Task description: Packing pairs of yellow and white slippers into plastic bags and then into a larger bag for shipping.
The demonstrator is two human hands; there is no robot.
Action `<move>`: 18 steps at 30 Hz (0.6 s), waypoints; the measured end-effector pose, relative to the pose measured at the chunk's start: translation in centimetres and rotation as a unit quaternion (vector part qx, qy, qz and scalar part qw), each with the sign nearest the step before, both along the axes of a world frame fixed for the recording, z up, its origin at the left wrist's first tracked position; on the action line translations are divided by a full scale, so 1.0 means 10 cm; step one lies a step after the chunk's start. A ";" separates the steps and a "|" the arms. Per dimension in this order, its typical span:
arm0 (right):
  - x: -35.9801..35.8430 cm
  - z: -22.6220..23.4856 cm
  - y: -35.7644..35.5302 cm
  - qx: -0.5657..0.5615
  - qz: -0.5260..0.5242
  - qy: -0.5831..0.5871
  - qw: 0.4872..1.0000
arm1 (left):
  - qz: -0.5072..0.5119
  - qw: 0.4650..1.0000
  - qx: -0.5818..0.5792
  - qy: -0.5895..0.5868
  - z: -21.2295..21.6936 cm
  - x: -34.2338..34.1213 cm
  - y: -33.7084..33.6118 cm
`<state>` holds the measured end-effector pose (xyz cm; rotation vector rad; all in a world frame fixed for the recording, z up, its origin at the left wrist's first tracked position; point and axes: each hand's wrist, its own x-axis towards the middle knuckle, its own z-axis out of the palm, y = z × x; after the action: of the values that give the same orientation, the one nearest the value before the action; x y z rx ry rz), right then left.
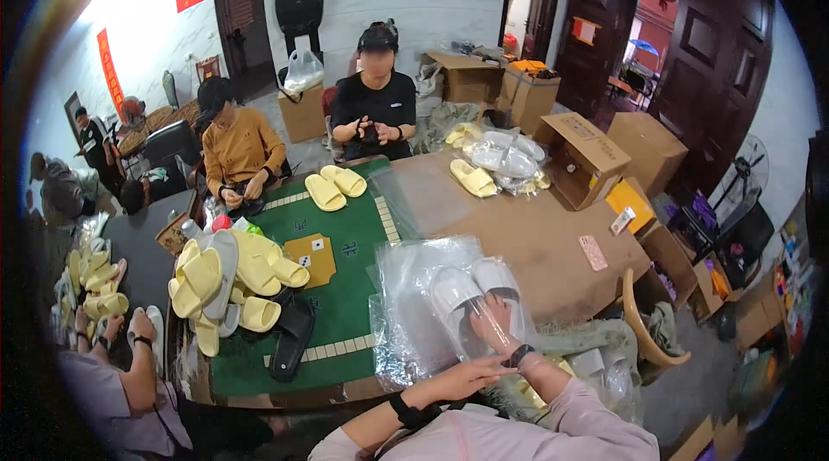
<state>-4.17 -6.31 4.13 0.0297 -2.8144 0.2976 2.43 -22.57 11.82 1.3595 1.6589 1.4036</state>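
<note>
White slippers (473, 295) in a clear plastic bag (414, 306) are pressed by the right hand (492, 329) at the table's (535, 236) near edge; left hand (462, 377) is laid flat beside the bag, holding nothing.

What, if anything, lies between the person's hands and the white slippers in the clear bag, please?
Only the clear plastic bag: its film covers the white slippers. The right hand presses on it over them; the left hand rests at its near edge.

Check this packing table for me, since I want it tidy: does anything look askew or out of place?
Yes. The slipper pile at the green mat's left edge is a loose jumble, and a black slipper lies apart from the yellow ones. Both hands, left hand and right hand, rest on the white bagged slippers, which lie neatly paired.
</note>
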 end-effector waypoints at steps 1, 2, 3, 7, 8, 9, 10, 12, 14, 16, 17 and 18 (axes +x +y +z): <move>0.00 0.02 0.03 0.004 0.008 0.000 1.000 | -0.009 1.000 0.005 -0.022 -0.01 -0.01 -0.01; 0.00 0.04 0.08 0.016 0.040 -0.006 0.999 | 0.000 1.000 0.008 -0.022 -0.03 -0.01 -0.04; 0.00 0.05 0.17 0.027 0.065 -0.012 0.997 | -0.011 1.000 -0.006 -0.015 -0.07 0.00 -0.04; -0.35 -0.02 0.73 0.100 0.053 0.012 0.993 | 0.046 0.999 -0.020 0.018 -0.33 -0.04 -0.02; -0.45 -0.03 0.86 0.104 0.056 0.012 0.993 | 0.073 0.996 -0.037 0.024 -0.53 -0.14 -0.01; -0.53 -0.04 0.99 0.106 0.065 0.021 0.992 | 0.076 0.996 -0.034 0.023 -0.74 -0.23 -0.01; -0.57 -0.03 1.07 0.106 0.077 0.029 0.991 | 0.181 0.965 -0.168 0.087 -0.94 -0.30 -0.04; -0.53 0.00 1.09 0.097 0.096 -0.045 0.990 | 0.305 0.873 -0.335 0.183 -1.33 -0.40 -0.15; -0.49 -0.51 1.70 0.046 0.048 -0.166 0.984 | 0.305 0.835 -0.354 0.291 -1.70 -0.57 -0.05; -0.22 -0.69 1.37 0.006 0.050 -0.160 0.986 | 0.315 0.809 -0.416 0.272 -1.99 -0.54 -0.34; -0.15 -0.92 1.68 -0.004 0.016 -0.265 0.964 | 0.289 0.798 -0.447 0.281 -1.96 -0.62 -0.22; -0.02 -1.16 1.84 0.071 0.017 -0.372 0.925 | 0.279 0.810 -0.453 0.247 -1.94 -0.65 -0.15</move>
<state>-4.36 12.04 -7.51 -0.0046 -3.5921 0.1215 -4.08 -24.12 -7.58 0.6825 2.7183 0.2791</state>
